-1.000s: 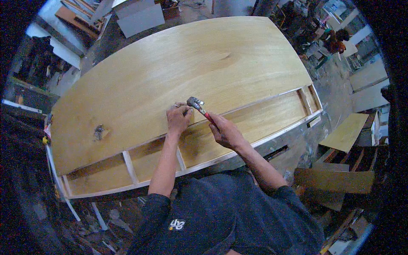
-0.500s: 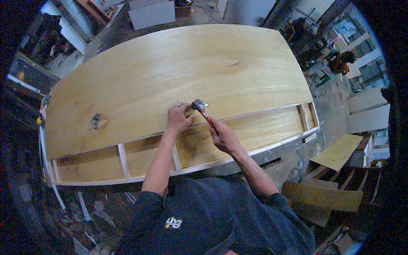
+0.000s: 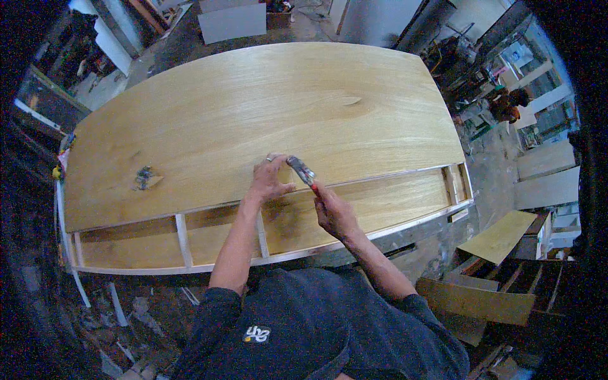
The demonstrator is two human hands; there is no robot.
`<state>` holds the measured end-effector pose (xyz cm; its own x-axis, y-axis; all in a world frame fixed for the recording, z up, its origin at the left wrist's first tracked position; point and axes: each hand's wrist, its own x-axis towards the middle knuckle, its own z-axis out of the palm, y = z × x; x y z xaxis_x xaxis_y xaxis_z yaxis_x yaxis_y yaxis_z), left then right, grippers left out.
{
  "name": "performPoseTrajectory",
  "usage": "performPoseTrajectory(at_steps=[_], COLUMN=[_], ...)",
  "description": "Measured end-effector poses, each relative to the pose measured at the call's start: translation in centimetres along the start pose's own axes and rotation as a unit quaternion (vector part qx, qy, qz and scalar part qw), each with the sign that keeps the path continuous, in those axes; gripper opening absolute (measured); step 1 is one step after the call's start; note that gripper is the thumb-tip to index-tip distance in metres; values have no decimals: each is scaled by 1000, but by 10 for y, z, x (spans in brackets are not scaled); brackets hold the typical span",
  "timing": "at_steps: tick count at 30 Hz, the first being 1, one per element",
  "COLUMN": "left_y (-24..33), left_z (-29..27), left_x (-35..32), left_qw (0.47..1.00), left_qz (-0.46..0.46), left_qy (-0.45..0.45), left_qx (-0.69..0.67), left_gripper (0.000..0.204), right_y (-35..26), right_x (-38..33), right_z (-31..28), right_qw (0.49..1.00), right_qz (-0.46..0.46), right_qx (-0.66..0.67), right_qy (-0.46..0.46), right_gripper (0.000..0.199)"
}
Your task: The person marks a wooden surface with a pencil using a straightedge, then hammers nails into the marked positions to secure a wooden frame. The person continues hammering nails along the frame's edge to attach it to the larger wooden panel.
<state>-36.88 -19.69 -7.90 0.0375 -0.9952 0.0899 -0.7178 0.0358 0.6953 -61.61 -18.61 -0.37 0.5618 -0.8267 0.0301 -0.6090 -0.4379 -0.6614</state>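
Observation:
A large plywood sheet (image 3: 209,120) lies over a wooden frame (image 3: 354,237), whose near strip shows bare cross-pieces and pale panels below. My left hand (image 3: 271,180) rests on the sheet near its front edge, thumb and fingers spread apart. Whether a small nail is by its fingertips cannot be made out. My right hand (image 3: 335,214) grips a claw hammer (image 3: 302,172) by its red handle. The hammer's metal head is just right of my left fingers, close over the sheet. A small dark pile (image 3: 144,177), perhaps nails, sits on the sheet at the left.
Loose plywood offcuts (image 3: 497,237) and boards (image 3: 475,301) lie at the right. Light panels (image 3: 548,171) lean farther right. A white box-like panel (image 3: 233,24) stands beyond the far edge. Another person (image 3: 506,104) is at the far right.
The hammer head has turned and come slightly lower beside my left hand. My left thumb and fingers look farther apart. The whole view has shifted a little.

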Motion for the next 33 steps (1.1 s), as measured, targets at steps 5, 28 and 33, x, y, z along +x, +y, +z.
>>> performPoseTrajectory(at_steps=[5,28,33], left_y=[1,-51,-188], left_z=[-1,-19,-128], left_x=[0,-70,-132], left_qw=[998,952,838], left_qz=[-33,-155,-326], left_qy=[-22,232,437], left_qx=[46,-125,2], left_gripper=[87,42,26], right_y=[3,61,63], right_x=[1,-72,-108], right_z=[7,23,27], right_qw=[998,976,925], right_qz=[-33,86,176], right_qx=[39,189,330], right_qy=[48,66,64], right_gripper=[42,43,43])
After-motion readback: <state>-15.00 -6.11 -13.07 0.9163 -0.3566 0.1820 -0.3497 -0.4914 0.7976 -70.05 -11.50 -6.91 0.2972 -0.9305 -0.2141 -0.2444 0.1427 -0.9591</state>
